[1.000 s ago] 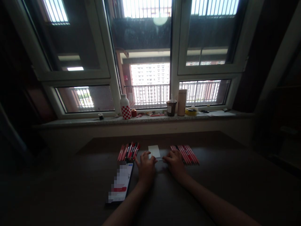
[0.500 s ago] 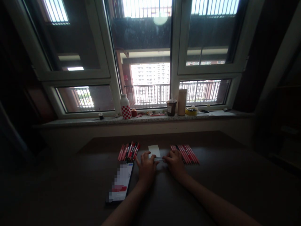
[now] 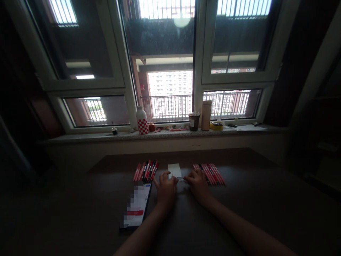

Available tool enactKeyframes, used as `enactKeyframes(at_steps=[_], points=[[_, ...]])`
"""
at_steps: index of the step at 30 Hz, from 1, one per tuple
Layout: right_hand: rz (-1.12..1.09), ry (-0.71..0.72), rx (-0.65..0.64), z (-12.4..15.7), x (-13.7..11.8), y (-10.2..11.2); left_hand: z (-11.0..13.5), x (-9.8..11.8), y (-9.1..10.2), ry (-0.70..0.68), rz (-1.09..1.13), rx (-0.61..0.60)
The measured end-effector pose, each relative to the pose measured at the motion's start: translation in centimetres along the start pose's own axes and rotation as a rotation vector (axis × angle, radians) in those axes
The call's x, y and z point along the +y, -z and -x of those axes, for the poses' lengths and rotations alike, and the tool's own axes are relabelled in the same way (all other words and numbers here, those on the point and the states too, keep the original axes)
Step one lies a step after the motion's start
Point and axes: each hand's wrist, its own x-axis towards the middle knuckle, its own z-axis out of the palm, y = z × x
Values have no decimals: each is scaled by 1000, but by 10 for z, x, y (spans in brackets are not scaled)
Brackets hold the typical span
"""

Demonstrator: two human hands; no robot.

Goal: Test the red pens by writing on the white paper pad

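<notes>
A thin, pale, see-through rod spans the gap between my two hands; its exact kind is too small to make out. My left hand pinches one end between thumb and finger, its other fingers bent or spread. My right hand has its fingertips closed on the other end. Just beyond lies a small whitish paper square, partly behind my left fingers. Red and black pens lie in a row left of my left hand. More pens, mostly red, lie beside and under my right hand.
A phone with a lit screen lies left of my left forearm on the dark table. On the windowsill stand a checkered bottle, a drink cup, a tan cylinder and yellow tape.
My left thumb and finger have shifted slightly at their end of the rod. My right hand stays nearly in place, and the pens, paper and phone have not moved.
</notes>
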Motion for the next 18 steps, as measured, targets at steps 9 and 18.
enactKeyframes(at_steps=[9, 18], points=[[-11, 4, -9, 0, -4, 4, 0, 0, 1, -58, 64, -41], [-19, 7, -4, 0, -2, 1, 0, 1, 2, -55, 44, -41]])
